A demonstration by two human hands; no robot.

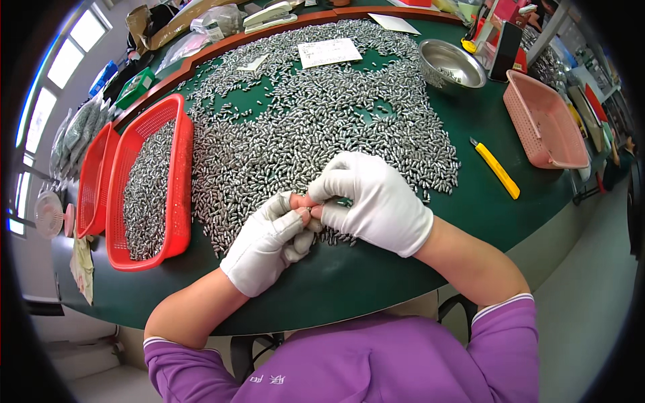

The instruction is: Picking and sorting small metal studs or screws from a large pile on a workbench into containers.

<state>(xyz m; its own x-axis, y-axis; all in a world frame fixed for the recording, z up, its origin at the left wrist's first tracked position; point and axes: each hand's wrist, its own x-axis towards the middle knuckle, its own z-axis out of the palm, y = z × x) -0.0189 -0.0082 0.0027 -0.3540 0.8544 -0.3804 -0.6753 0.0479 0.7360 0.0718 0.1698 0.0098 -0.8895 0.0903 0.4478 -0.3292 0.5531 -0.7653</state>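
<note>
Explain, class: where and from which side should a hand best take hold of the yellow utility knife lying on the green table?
Probably across the middle of the yellow utility knife, coming from above. It lies flat on the green table with bare table along both long sides, and its long slim handle suits a pinch across the width. Avoid the upper-left end, where the blade tip shows.

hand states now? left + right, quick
Left hand: fingers pinched shut on a small metal piece.
Right hand: fingertips pinched on the same small metal piece, over the pile of metal pieces.
</note>
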